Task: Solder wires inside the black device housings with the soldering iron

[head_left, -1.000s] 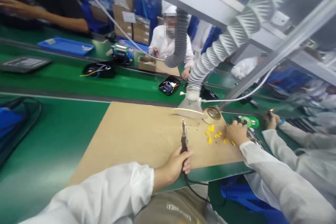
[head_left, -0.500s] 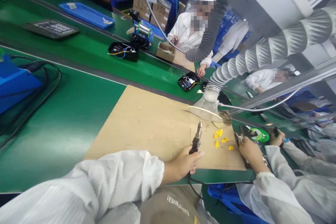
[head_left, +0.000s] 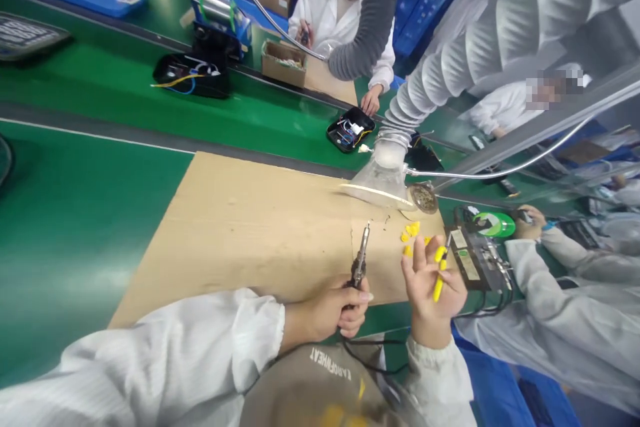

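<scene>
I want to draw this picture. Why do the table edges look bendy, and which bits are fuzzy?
Head view: the wide lens bends the green belt; the soldering iron and right hand look fairly sharp; the ribbed hose above is smeared and shines.

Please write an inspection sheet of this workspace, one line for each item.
Surface: tan cardboard sheet lying on a green bench.
Job's things: soldering iron, tip pointing away from the person; small yellow pieces loose on the cardboard; more yellow pieces in the right hand.
Clutter: metal fixture at the cardboard's right edge; round tin beside the clear extraction hood.
Hands: left hand closed on the soldering iron's handle; right hand raised, palm up, fingers partly open around yellow pieces.
Cables: black cord running from the iron toward the body.
Surroundings: ribbed duct overhead; black trays with wires on the far belt; other people in white coats.
</scene>
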`<control>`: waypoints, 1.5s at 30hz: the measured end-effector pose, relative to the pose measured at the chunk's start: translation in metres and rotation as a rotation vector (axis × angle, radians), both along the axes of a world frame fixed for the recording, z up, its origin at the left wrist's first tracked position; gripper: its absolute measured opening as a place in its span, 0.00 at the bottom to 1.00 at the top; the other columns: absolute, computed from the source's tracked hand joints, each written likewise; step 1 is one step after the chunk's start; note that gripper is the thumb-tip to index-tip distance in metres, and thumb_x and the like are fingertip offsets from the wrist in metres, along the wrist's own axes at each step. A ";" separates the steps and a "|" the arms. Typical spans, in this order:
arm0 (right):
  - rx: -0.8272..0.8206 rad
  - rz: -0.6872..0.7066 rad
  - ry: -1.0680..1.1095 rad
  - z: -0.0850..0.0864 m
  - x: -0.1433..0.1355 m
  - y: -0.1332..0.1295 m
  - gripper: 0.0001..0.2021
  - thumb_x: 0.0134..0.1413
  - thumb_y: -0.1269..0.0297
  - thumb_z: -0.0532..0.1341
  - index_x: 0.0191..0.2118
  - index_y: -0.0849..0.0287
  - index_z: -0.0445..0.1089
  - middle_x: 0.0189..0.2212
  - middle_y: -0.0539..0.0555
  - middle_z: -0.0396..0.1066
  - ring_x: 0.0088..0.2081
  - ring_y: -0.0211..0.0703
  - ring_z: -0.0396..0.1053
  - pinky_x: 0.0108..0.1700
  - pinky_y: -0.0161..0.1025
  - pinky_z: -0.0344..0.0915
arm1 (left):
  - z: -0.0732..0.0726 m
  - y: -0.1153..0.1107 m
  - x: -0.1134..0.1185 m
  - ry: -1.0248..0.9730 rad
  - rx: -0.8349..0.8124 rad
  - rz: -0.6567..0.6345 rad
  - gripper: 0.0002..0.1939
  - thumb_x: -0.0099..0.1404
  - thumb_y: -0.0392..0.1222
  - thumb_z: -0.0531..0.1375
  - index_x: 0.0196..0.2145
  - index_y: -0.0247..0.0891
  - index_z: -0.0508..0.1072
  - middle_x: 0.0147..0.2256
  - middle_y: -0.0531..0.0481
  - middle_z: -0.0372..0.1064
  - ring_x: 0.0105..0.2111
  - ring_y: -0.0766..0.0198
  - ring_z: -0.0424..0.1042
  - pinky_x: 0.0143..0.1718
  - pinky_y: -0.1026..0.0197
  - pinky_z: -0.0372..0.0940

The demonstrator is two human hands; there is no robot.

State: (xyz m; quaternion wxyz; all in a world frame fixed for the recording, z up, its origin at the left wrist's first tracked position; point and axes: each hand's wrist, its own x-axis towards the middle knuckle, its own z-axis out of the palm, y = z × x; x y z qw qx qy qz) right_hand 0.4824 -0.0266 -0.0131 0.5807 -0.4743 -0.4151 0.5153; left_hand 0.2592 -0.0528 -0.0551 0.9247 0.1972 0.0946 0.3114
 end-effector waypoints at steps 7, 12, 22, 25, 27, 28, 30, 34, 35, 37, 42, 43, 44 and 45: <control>-0.015 0.128 -0.290 0.006 0.009 0.019 0.22 0.64 0.48 0.43 0.58 0.41 0.61 0.39 0.56 0.70 0.42 0.50 0.75 0.43 0.54 0.73 | -0.002 0.000 0.002 0.042 -0.033 -0.016 0.21 0.55 0.53 0.68 0.30 0.42 0.60 0.13 0.65 0.47 0.13 0.74 0.42 0.15 0.68 0.45; -0.018 0.463 -0.610 0.028 -0.017 0.019 0.17 0.65 0.46 0.53 0.50 0.52 0.59 0.34 0.52 0.68 0.30 0.45 0.72 0.38 0.47 0.71 | 0.004 -0.002 -0.002 0.110 -0.038 -0.015 0.25 0.52 0.56 0.71 0.30 0.41 0.60 0.14 0.66 0.48 0.14 0.75 0.44 0.17 0.68 0.44; 0.214 0.462 -1.668 0.095 -0.051 0.017 0.12 0.65 0.54 0.57 0.44 0.57 0.63 0.35 0.57 0.71 0.33 0.49 0.70 0.36 0.43 0.64 | 0.009 -0.002 -0.003 0.181 -0.118 -0.020 0.27 0.51 0.58 0.72 0.31 0.40 0.61 0.17 0.65 0.51 0.15 0.76 0.46 0.19 0.66 0.42; 0.208 0.458 -1.754 0.095 -0.055 0.018 0.12 0.64 0.52 0.56 0.42 0.57 0.64 0.32 0.57 0.71 0.30 0.50 0.69 0.33 0.43 0.62 | 0.010 -0.002 -0.003 0.153 -0.090 -0.003 0.25 0.54 0.56 0.71 0.29 0.40 0.61 0.17 0.64 0.49 0.15 0.76 0.46 0.19 0.65 0.41; 0.190 0.467 -1.781 0.094 -0.058 0.021 0.13 0.64 0.51 0.56 0.40 0.57 0.64 0.30 0.57 0.69 0.29 0.50 0.69 0.32 0.43 0.60 | 0.011 -0.002 -0.003 0.167 -0.085 0.017 0.24 0.55 0.55 0.70 0.29 0.40 0.61 0.17 0.64 0.49 0.16 0.76 0.46 0.19 0.65 0.41; 0.178 0.466 -1.777 0.094 -0.060 0.023 0.14 0.64 0.50 0.56 0.39 0.57 0.64 0.29 0.56 0.69 0.28 0.49 0.68 0.32 0.42 0.60 | 0.011 -0.001 -0.003 0.175 -0.088 0.021 0.23 0.55 0.54 0.70 0.29 0.40 0.61 0.17 0.64 0.49 0.16 0.76 0.46 0.19 0.65 0.42; 0.156 0.428 -1.725 0.095 -0.062 0.026 0.15 0.63 0.49 0.57 0.35 0.56 0.63 0.27 0.55 0.67 0.26 0.47 0.67 0.30 0.42 0.58 | 0.011 -0.001 -0.003 0.172 -0.092 0.018 0.23 0.55 0.54 0.70 0.30 0.40 0.61 0.17 0.64 0.49 0.16 0.76 0.46 0.19 0.66 0.42; -0.120 0.524 -1.276 0.105 -0.058 0.028 0.22 0.65 0.44 0.56 0.25 0.54 0.61 0.18 0.49 0.62 0.20 0.40 0.61 0.26 0.39 0.57 | 0.010 -0.001 -0.003 0.140 -0.086 0.015 0.23 0.56 0.54 0.70 0.31 0.40 0.60 0.18 0.64 0.50 0.16 0.76 0.46 0.19 0.66 0.41; -0.226 0.616 -1.069 0.108 -0.054 0.027 0.23 0.64 0.42 0.57 0.25 0.54 0.61 0.18 0.48 0.62 0.19 0.39 0.61 0.24 0.39 0.57 | 0.009 -0.001 -0.003 0.137 -0.084 0.015 0.23 0.56 0.54 0.70 0.31 0.40 0.60 0.18 0.64 0.50 0.16 0.76 0.46 0.19 0.67 0.42; -0.371 0.783 -0.697 0.111 -0.043 0.025 0.24 0.62 0.37 0.58 0.27 0.53 0.61 0.19 0.47 0.62 0.19 0.38 0.61 0.23 0.38 0.58 | 0.010 -0.001 -0.003 0.132 -0.077 0.019 0.23 0.56 0.54 0.70 0.31 0.40 0.61 0.18 0.64 0.50 0.16 0.76 0.47 0.19 0.67 0.42; -0.181 0.709 -1.187 0.088 -0.003 0.031 0.21 0.61 0.40 0.59 0.39 0.55 0.68 0.33 0.54 0.72 0.32 0.45 0.70 0.36 0.43 0.66 | 0.012 0.000 -0.002 0.162 -0.059 0.021 0.24 0.55 0.56 0.70 0.29 0.40 0.60 0.16 0.64 0.50 0.15 0.75 0.47 0.19 0.66 0.44; -0.113 0.581 -1.417 0.078 0.007 0.035 0.20 0.61 0.42 0.59 0.41 0.56 0.69 0.37 0.57 0.74 0.35 0.48 0.71 0.38 0.45 0.66 | 0.012 0.000 -0.001 0.168 -0.059 0.021 0.25 0.55 0.56 0.70 0.29 0.40 0.60 0.15 0.65 0.50 0.15 0.75 0.48 0.19 0.66 0.45; -0.082 0.451 -1.586 0.066 0.019 0.039 0.20 0.60 0.43 0.59 0.43 0.57 0.69 0.39 0.59 0.75 0.37 0.52 0.72 0.39 0.46 0.66 | 0.012 0.000 -0.001 0.171 -0.057 0.023 0.25 0.54 0.57 0.70 0.29 0.41 0.59 0.15 0.65 0.50 0.15 0.75 0.48 0.19 0.67 0.45; -0.110 0.358 -1.683 0.054 0.030 0.044 0.21 0.59 0.43 0.58 0.43 0.58 0.70 0.40 0.61 0.75 0.38 0.54 0.73 0.38 0.46 0.65 | 0.011 0.000 0.000 0.171 -0.054 0.025 0.25 0.54 0.57 0.70 0.29 0.41 0.59 0.15 0.65 0.50 0.15 0.75 0.48 0.19 0.67 0.46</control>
